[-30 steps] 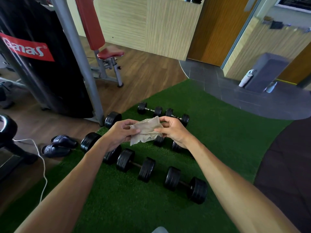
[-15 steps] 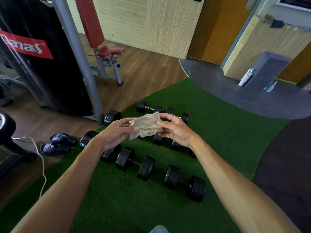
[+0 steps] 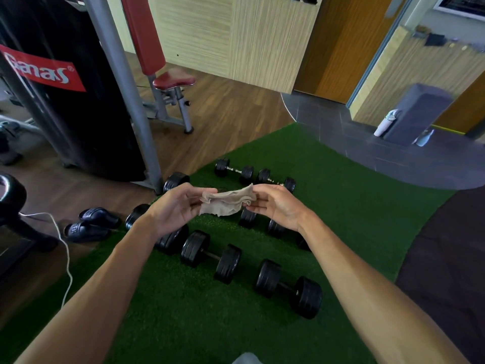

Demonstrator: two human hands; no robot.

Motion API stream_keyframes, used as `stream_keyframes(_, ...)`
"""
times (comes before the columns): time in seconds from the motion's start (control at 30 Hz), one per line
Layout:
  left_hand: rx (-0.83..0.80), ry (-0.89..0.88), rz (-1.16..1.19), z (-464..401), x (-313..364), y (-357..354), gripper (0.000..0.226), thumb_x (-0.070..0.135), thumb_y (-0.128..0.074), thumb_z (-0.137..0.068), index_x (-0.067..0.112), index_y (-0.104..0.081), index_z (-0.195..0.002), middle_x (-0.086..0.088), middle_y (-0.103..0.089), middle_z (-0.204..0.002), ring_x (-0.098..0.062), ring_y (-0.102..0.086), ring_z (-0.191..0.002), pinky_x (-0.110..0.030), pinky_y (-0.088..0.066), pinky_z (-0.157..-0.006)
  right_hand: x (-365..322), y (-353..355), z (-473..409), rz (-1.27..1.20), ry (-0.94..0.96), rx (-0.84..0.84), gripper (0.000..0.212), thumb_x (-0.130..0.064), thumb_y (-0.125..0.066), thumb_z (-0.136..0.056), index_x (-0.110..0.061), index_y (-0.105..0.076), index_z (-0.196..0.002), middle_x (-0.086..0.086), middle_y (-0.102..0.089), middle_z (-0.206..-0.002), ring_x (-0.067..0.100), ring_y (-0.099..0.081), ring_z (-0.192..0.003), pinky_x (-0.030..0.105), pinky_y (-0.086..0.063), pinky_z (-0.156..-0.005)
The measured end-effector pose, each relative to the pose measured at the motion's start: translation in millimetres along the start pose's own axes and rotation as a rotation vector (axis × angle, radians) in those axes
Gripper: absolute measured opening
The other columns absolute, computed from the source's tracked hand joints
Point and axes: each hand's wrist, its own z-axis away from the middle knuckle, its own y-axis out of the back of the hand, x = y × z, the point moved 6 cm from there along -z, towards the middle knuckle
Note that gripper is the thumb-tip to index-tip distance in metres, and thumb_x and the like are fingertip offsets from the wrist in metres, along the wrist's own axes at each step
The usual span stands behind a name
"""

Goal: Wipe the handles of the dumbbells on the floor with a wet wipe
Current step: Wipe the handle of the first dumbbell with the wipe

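A crumpled wet wipe (image 3: 227, 202) is pinched between left hand (image 3: 175, 209) and right hand (image 3: 277, 206) above dumbbells (image 3: 211, 256) on green turf (image 3: 341, 206).

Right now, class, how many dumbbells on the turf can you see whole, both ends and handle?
4: far-left dumbbell, far-right dumbbell, near-left dumbbell, near-right dumbbell. More lie partly hidden behind the left hand, right hand and wipe.

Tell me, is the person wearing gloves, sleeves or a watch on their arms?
No. Both arms are bare all the way to the bottom edge of the picture, with no sleeves showing. The left hand and right hand have no gloves, and no watch, ring or band shows on the wrists or fingers.
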Motion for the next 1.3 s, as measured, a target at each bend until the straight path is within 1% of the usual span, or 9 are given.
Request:
stream_keyframes(0.1, 0.074, 0.018, -0.161, -5, -2, -2, 0.034, 0.033, -0.069, -0.084, 0.000, -0.074, -0.093, -0.006, -0.072, -0.086, -0.008, -0.066, -0.072, -0.017, -0.056, -0.063, 0, -1, -3, 0.051, -0.024, 0.033, 0.033, -0.033, -0.065, -0.094, 0.000, -0.072, -0.096, 0.013, -0.071, -0.093, 0.023, -0.069, -0.090, 0.038, -0.055, -0.094)
stream_keyframes(0.2, 0.046, 0.059, -0.304, -10, -7, -7, 0.038, 0.030, -0.085, -0.067, 0.005, -0.069, -0.090, -0.004, -0.070, -0.081, -0.010, -0.067, -0.069, -0.019, -0.054, -0.060, 0, -4, -7, 0.169, 0.001, 0.013, 0.022, -0.024, -0.071, -0.091, -0.002, -0.073, -0.089, 0.009, -0.071, -0.090, 0.019, -0.067, -0.088, 0.030, -0.058, -0.086)
stream_keyframes(0.27, 0.068, 0.084, -0.372, -12, -10, -6, 0.034, 0.014, -0.084, -0.069, 0.008, -0.062, -0.094, -0.003, -0.068, -0.081, -0.010, -0.066, -0.069, -0.020, -0.053, -0.060, -1, -5, -9, 0.257, 0.042, 0.006, 0.007, -0.007, -0.075, -0.085, -0.003, -0.072, -0.090, 0.008, -0.071, -0.088, 0.017, -0.068, -0.086, 0.026, -0.058, -0.077)
stream_keyframes(0.47, -0.040, 0.124, -0.572, -10, -10, -15, 0.037, 0.003, -0.072, -0.085, 0.004, -0.064, -0.121, -0.011, -0.071, -0.097, -0.012, -0.069, -0.080, -0.019, -0.054, -0.066, -5, -4, -7, 0.408, 0.090, 0.031, 0.029, 0.005, -0.074, -0.083, -0.001, -0.068, -0.111, 0.007, -0.071, -0.083, 0.011, -0.070, -0.075, 0.021, -0.056, -0.067)
stream_keyframes(0.67, -0.109, 0.142, -0.839, -15, -14, -22, 0.025, 0.022, -0.066, -0.095, 0.003, -0.072, -0.111, -0.004, -0.069, -0.088, -0.011, -0.062, -0.077, -0.024, -0.049, -0.072, -5, -15, -6, 0.538, 0.082, -0.043, 0.035, -0.003, -0.074, -0.087, -0.002, -0.067, -0.121, 0.005, -0.073, -0.086, 0.006, -0.069, -0.074, 0.017, -0.053, -0.066)
stream_keyframes(0.87, -0.079, 0.099, -0.877, -11, -13, -13, 0.027, 0.026, -0.074, -0.086, 0.005, -0.075, -0.103, -0.008, -0.071, -0.087, -0.012, -0.063, -0.079, -0.023, -0.048, -0.074, -7, -10, -5, 0.750, 0.115, -0.011, 0.017, -0.009, -0.077, -0.085, -0.005, -0.076, -0.102, 0.000, -0.074, -0.076, 0.006, -0.067, -0.070, 0.022, -0.056, -0.069)
stream_keyframes(0.97, 0.008, 0.050, -0.924, -12, -10, -7, 0.021, 0.019, -0.076, -0.086, 0.005, -0.076, -0.102, -0.016, -0.074, -0.089, -0.014, -0.064, -0.076, -0.021, -0.048, -0.069, -6, -9, -4, 0.817, 0.118, 0.026, 0.019, -0.012, -0.076, -0.087, -0.010, -0.076, -0.105, 0.011, -0.077, -0.087, 0.014, -0.071, -0.077, 0.029, -0.061, -0.076)
stream_keyframes(1.1, 0.263, -0.069, -1.027, -13, -6, 0, 0.015, 0.023, -0.079, -0.084, 0.010, -0.078, -0.091, 0.000, -0.073, -0.073, 0.002, -0.061, -0.054, -0.009, -0.042, -0.050, 4, -17, -4, 0.791, 0.107, 0.023, 0.023, -0.009, -0.077, -0.085, -0.010, -0.075, -0.108, 0.014, -0.076, -0.095, 0.018, -0.073, -0.085, 0.032, -0.062, -0.078)
stream_keyframes(1.3, 0.528, -0.136, -1.057, -5, -9, 0, 0.020, 0.035, -0.081, -0.081, 0.017, -0.076, -0.075, 0.001, -0.071, -0.069, -0.008, -0.062, -0.060, -0.015, -0.041, -0.048, 10, -16, -8, 0.922, 0.282, 0.346, 0.010, -0.009, -0.076, -0.086, -0.008, -0.076, -0.095, 0.005, -0.075, -0.082, 0.015, -0.072, -0.073, 0.034, -0.062, -0.074)
